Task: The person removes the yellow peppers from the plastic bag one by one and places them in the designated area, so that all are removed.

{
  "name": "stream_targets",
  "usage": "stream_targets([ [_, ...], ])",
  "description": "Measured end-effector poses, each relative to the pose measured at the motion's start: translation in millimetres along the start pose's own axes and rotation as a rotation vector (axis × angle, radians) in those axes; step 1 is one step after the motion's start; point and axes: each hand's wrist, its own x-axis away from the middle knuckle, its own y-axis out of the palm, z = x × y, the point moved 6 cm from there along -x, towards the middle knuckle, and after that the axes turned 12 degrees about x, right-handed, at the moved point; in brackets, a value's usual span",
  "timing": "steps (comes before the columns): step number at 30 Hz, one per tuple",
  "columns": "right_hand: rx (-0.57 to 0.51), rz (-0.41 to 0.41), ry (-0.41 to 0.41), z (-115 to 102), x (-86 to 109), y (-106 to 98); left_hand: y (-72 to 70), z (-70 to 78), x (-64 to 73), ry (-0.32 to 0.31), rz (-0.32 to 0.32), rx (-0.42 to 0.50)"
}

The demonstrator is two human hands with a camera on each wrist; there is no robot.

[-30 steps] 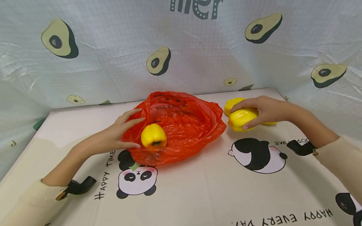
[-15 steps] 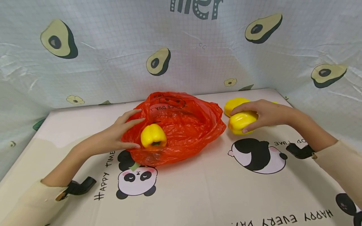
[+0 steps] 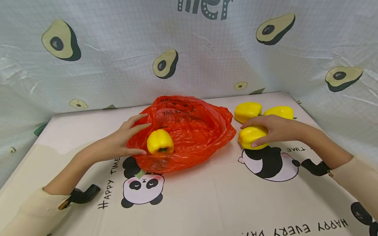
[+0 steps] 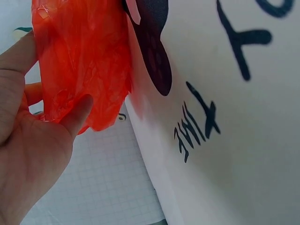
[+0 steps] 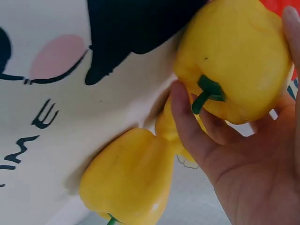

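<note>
My right hand [image 3: 279, 128] grips a yellow bell pepper [image 3: 252, 137] from its right side, close over the printed panda; its green stem shows in the right wrist view. A red plastic bag [image 3: 195, 131] lies spread with its mouth wide in the middle of the table. One yellow bell pepper [image 3: 160, 141] sits inside it at the left, stem end toward me. My left hand [image 3: 122, 139] holds the bag's left side, fingers spread at the rim and thumb lower down. In the left wrist view the thumb [image 4: 79, 115] lies against the red plastic.
Behind my right hand, two more yellow bell peppers, one on the left [image 3: 247, 112] and one on the right [image 3: 279, 112], lie near the table's back edge. A pale cloth with panda prints covers the table [image 3: 200, 203]. An avocado-printed sheet [image 3: 118, 59] hangs behind it.
My right hand has drawn its bell pepper toward me, away from the other two, and the back right pepper is now in plain sight. The left hand and bag have stayed put.
</note>
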Motion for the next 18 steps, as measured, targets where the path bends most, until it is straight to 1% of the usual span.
stream_targets([
  [3, -0.043, -0.019, -0.010, 2.0, 4.7, 2.1, 0.5, 0.3, -0.7, 0.000, -0.002, 0.001],
  [8, -0.142, -0.024, -0.087, 9.6, 15.4, -1.3, 0.2, 1.3, -0.8, -0.010, -0.004, -0.004],
  [10, -0.124, -0.005, -0.102, 11.9, 18.2, -3.3, -0.5, 2.0, -0.6, -0.005, -0.005, -0.007],
  [15, -0.033, 0.066, -0.107, 13.6, 18.9, -6.5, -0.6, 0.9, -0.8, -0.008, -0.004, -0.008],
  [18, -0.019, 0.102, -0.095, 14.5, 17.9, -8.3, -0.1, -0.4, -0.7, -0.016, -0.003, -0.008],
])
